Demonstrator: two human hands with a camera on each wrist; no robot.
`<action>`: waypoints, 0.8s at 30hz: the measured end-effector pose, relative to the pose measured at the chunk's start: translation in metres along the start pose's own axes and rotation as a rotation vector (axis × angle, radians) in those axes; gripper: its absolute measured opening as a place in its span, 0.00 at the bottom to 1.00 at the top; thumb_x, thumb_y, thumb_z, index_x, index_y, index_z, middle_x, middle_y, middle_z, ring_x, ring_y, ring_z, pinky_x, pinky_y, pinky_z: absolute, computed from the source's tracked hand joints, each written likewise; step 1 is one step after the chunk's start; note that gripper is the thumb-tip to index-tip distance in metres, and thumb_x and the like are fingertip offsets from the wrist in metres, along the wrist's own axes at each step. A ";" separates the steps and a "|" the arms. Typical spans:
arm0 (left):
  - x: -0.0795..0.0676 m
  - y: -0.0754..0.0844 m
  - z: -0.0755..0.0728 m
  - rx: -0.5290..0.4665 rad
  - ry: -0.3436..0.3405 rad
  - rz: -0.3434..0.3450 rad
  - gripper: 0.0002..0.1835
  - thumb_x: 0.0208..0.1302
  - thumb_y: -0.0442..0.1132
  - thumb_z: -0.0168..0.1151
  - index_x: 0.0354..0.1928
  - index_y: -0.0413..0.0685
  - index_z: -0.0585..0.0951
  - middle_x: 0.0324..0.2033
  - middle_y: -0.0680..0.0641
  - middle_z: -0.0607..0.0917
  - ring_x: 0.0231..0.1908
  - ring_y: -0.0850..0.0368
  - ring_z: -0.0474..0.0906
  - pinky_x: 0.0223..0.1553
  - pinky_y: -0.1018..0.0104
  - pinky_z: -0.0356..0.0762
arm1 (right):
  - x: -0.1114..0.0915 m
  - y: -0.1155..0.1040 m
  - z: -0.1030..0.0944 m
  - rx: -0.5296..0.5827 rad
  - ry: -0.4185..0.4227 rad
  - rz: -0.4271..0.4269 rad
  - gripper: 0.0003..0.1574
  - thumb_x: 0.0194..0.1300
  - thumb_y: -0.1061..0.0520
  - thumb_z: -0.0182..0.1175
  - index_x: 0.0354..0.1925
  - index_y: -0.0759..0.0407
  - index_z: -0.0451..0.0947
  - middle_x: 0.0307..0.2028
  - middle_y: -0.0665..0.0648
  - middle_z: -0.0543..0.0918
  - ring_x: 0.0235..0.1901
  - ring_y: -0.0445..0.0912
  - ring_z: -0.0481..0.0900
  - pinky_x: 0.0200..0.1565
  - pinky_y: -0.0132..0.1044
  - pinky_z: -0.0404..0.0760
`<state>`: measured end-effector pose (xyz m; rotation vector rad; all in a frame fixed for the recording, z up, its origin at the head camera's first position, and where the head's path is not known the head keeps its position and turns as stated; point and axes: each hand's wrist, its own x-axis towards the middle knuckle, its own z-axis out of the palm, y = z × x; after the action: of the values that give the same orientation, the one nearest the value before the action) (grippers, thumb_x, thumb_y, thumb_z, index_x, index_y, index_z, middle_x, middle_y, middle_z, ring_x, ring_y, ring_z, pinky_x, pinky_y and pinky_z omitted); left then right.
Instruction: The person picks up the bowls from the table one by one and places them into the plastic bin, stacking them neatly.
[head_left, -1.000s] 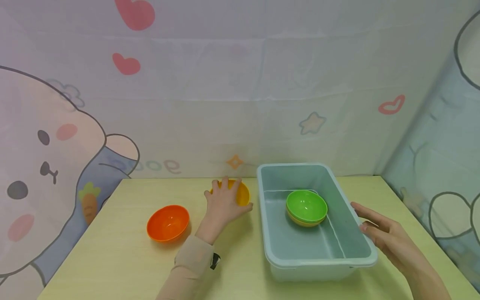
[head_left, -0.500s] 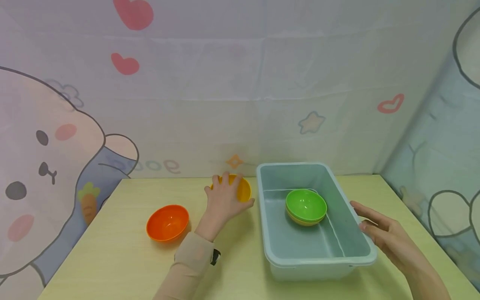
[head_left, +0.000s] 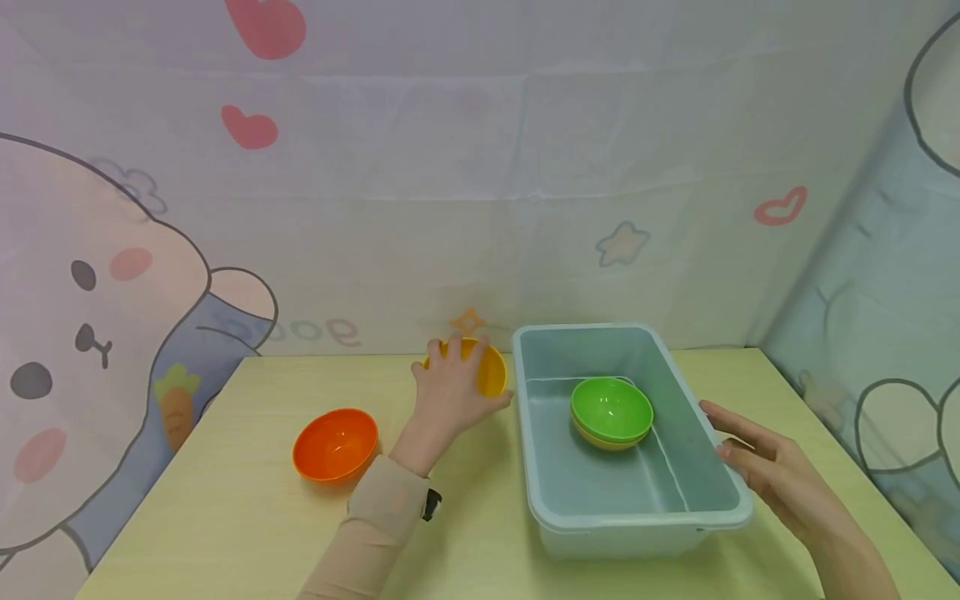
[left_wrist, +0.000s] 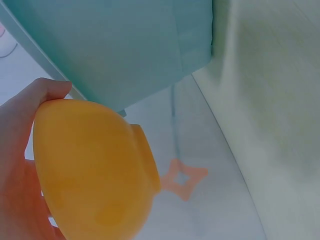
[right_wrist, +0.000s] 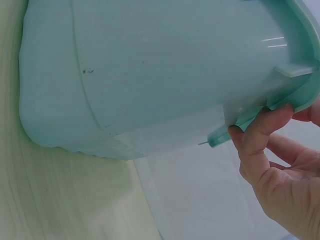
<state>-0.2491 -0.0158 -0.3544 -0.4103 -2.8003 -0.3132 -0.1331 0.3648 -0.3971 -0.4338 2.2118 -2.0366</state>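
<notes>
My left hand (head_left: 453,396) holds a yellow-orange bowl (head_left: 492,371) by its rim, fingers spread across it from above. In the left wrist view the bowl (left_wrist: 95,165) is tilted and off the table, its foot ring facing away from the palm. My right hand (head_left: 787,479) grips the right rim of a pale blue-green plastic bin (head_left: 641,525); the right wrist view shows its curled fingers (right_wrist: 257,142) at the rim. Inside the bin, a green bowl (head_left: 612,408) sits nested in a yellow bowl (head_left: 611,445).
An orange bowl (head_left: 335,446) stands on the light wooden table (head_left: 225,508), left of my left forearm. Behind the table hangs a printed cloth (head_left: 420,167), and another cloth side (head_left: 885,333) borders the right. The bin's left wall stands just right of the held bowl.
My left hand has raised the yellow-orange bowl and carried it slightly to the right, toward the bin. The right hand, the bin and the other bowls stay in place.
</notes>
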 end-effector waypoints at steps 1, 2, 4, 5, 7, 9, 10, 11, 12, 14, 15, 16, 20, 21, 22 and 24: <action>0.000 0.000 -0.001 0.005 0.004 0.003 0.42 0.52 0.67 0.61 0.68 0.59 0.66 0.64 0.39 0.67 0.62 0.34 0.62 0.48 0.35 0.70 | 0.000 0.000 0.000 0.000 0.000 -0.001 0.33 0.74 0.66 0.42 0.74 0.54 0.54 0.61 0.37 0.74 0.51 0.35 0.80 0.46 0.33 0.82; 0.001 0.001 -0.001 0.006 0.008 0.005 0.42 0.52 0.67 0.61 0.68 0.59 0.66 0.63 0.39 0.68 0.61 0.34 0.62 0.48 0.35 0.70 | 0.000 0.000 0.000 -0.001 0.000 -0.002 0.33 0.74 0.66 0.42 0.74 0.54 0.54 0.61 0.36 0.74 0.51 0.35 0.80 0.46 0.33 0.82; 0.001 0.001 -0.002 0.010 0.016 0.010 0.42 0.52 0.67 0.61 0.68 0.60 0.67 0.63 0.39 0.68 0.61 0.34 0.62 0.48 0.35 0.70 | 0.000 0.000 0.000 0.003 -0.001 -0.004 0.33 0.74 0.66 0.42 0.74 0.54 0.54 0.61 0.36 0.74 0.51 0.35 0.80 0.46 0.33 0.82; 0.002 0.002 -0.003 0.010 0.021 0.012 0.41 0.52 0.67 0.61 0.67 0.60 0.67 0.63 0.39 0.68 0.61 0.34 0.62 0.48 0.36 0.70 | 0.000 0.000 0.000 0.006 -0.002 -0.005 0.33 0.74 0.66 0.42 0.74 0.54 0.54 0.61 0.36 0.74 0.52 0.35 0.80 0.46 0.33 0.82; 0.002 0.003 -0.005 0.002 0.027 0.017 0.40 0.52 0.66 0.61 0.66 0.60 0.68 0.62 0.40 0.68 0.61 0.35 0.62 0.48 0.35 0.70 | 0.000 0.000 0.000 0.010 -0.003 -0.005 0.33 0.74 0.66 0.42 0.74 0.54 0.53 0.62 0.36 0.73 0.52 0.35 0.80 0.46 0.33 0.82; 0.003 0.004 -0.006 -0.011 0.031 0.019 0.40 0.52 0.66 0.60 0.66 0.60 0.68 0.62 0.40 0.68 0.61 0.35 0.61 0.48 0.35 0.69 | 0.000 0.001 0.000 0.010 -0.004 -0.006 0.33 0.74 0.66 0.42 0.74 0.55 0.53 0.62 0.36 0.73 0.52 0.35 0.80 0.46 0.33 0.82; 0.003 0.005 -0.007 -0.015 0.032 0.021 0.39 0.52 0.66 0.60 0.66 0.60 0.68 0.63 0.41 0.68 0.61 0.35 0.61 0.48 0.35 0.69 | 0.000 0.001 0.000 0.008 -0.004 -0.005 0.33 0.74 0.66 0.42 0.74 0.55 0.53 0.62 0.36 0.73 0.52 0.35 0.80 0.46 0.33 0.82; 0.003 0.005 -0.008 -0.019 0.033 0.022 0.39 0.52 0.66 0.60 0.66 0.60 0.68 0.63 0.41 0.68 0.61 0.35 0.61 0.49 0.34 0.69 | 0.000 0.001 0.000 0.006 -0.004 -0.006 0.33 0.74 0.66 0.42 0.74 0.55 0.53 0.62 0.36 0.73 0.52 0.35 0.80 0.46 0.33 0.82; 0.004 0.006 -0.009 -0.023 0.031 0.023 0.39 0.52 0.66 0.60 0.66 0.60 0.68 0.63 0.41 0.68 0.62 0.35 0.61 0.49 0.34 0.69 | 0.000 0.001 -0.001 0.005 -0.005 -0.006 0.33 0.74 0.66 0.42 0.74 0.55 0.53 0.62 0.36 0.73 0.52 0.35 0.80 0.46 0.33 0.82; 0.004 0.007 -0.010 -0.022 0.031 0.023 0.40 0.52 0.66 0.60 0.66 0.60 0.68 0.63 0.41 0.68 0.62 0.36 0.61 0.50 0.34 0.68 | 0.000 0.001 -0.001 0.001 -0.004 -0.008 0.33 0.74 0.66 0.42 0.74 0.55 0.53 0.62 0.36 0.73 0.52 0.35 0.80 0.46 0.33 0.82; 0.004 0.008 -0.011 -0.019 0.030 0.024 0.40 0.52 0.66 0.60 0.66 0.60 0.68 0.64 0.41 0.68 0.62 0.36 0.61 0.50 0.34 0.68 | 0.000 0.001 -0.001 0.002 -0.005 -0.009 0.33 0.74 0.66 0.42 0.74 0.54 0.53 0.62 0.36 0.73 0.52 0.35 0.80 0.46 0.33 0.82; 0.004 0.009 -0.011 -0.018 0.029 0.024 0.40 0.52 0.66 0.61 0.66 0.60 0.68 0.64 0.41 0.67 0.62 0.36 0.61 0.50 0.34 0.68 | 0.000 0.001 -0.001 0.003 -0.006 -0.010 0.33 0.74 0.66 0.42 0.74 0.54 0.53 0.62 0.36 0.73 0.52 0.35 0.80 0.46 0.33 0.82; 0.005 0.010 -0.013 -0.019 0.036 0.034 0.40 0.52 0.66 0.61 0.66 0.60 0.68 0.67 0.42 0.65 0.63 0.36 0.60 0.49 0.34 0.69 | 0.000 0.000 0.000 0.000 -0.006 -0.005 0.33 0.74 0.66 0.42 0.74 0.55 0.53 0.61 0.36 0.74 0.51 0.35 0.81 0.46 0.33 0.82; 0.005 0.011 -0.014 -0.021 0.039 0.037 0.40 0.52 0.66 0.61 0.66 0.60 0.68 0.68 0.42 0.63 0.63 0.36 0.60 0.49 0.34 0.69 | 0.000 0.000 0.000 -0.003 -0.006 -0.002 0.33 0.74 0.66 0.42 0.74 0.55 0.53 0.61 0.36 0.74 0.51 0.35 0.81 0.46 0.33 0.82; 0.005 0.011 -0.015 -0.020 0.043 0.041 0.40 0.52 0.66 0.61 0.66 0.60 0.68 0.69 0.42 0.62 0.63 0.36 0.60 0.49 0.34 0.69 | 0.000 0.000 0.000 -0.004 -0.006 0.001 0.33 0.74 0.66 0.42 0.74 0.55 0.53 0.61 0.35 0.74 0.51 0.35 0.81 0.46 0.33 0.82; 0.006 0.012 -0.016 -0.018 0.049 0.047 0.40 0.51 0.65 0.62 0.66 0.60 0.68 0.70 0.42 0.61 0.63 0.36 0.60 0.49 0.34 0.69 | 0.000 0.000 -0.001 0.003 -0.009 -0.002 0.33 0.74 0.66 0.42 0.74 0.54 0.53 0.61 0.36 0.74 0.51 0.35 0.81 0.46 0.33 0.82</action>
<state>-0.2462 -0.0071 -0.3355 -0.4661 -2.7375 -0.3331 -0.1337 0.3655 -0.3972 -0.4439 2.2045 -2.0344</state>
